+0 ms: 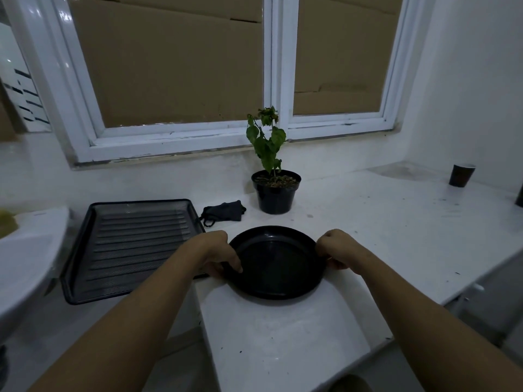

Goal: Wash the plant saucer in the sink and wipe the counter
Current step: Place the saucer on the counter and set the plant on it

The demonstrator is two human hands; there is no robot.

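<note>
At the far left the white sink shows only its rim and part of its bowl, with no water seen running and nothing dark in it, so washing looks not yet begun. Next comes a black ribbed tray, lying between the sink and the desk's left edge. A dark cloth lies bunched near the desk's back left corner, with neither grip on it. The left grip has its fingers curled over the left rim of the saucer and holds it there. The saucer itself, round, black and shallow, sits by the desk's left edge, toward the front. Whether it rests flat or is just lifted I cannot tell. A plant pot stands behind it toward the back edge, apart from it, so the saucer is already free of the pot. The right grip pinches the saucer's right rim, fingers bent around it. Farther right the white desk carries scattered dark specks, and a paper cup stands near the back right corner. By my reading the task is at its start: 1 saucer taken in 2 grips, while carrying it left to the sink, washing it and wiping the desk all remain.
</note>
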